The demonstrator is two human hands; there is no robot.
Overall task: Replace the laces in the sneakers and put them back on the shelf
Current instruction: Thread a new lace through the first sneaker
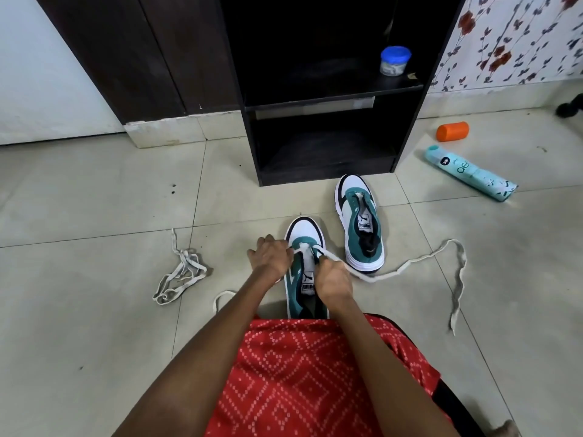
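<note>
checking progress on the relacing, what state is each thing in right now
near sneaker, lace through front eyelets only
far sneaker, upright, no lace seen
lace, gripped by right hand, trailing on floor
left hand, gripping near sneaker
lace bundle, loose on floor
spray can, lying on side
jar, upright, lid on

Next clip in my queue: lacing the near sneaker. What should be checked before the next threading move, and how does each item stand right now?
1. Lace gripped: ok, the right hand is curled round it beside the eyelets.
2. Near sneaker steadied: ok, the left hand is against its left side; what its fingers pinch, cannot tell.
3. Lace free to pull: ok, its tail lies loose across the floor to the right.
4. Far sneaker laced: not ok, no lace crosses it.
5. Second lace ready: ok, bundled on the floor at the left.
6. Shelf room: lower compartment looks bare, but too dark to be sure.
</note>
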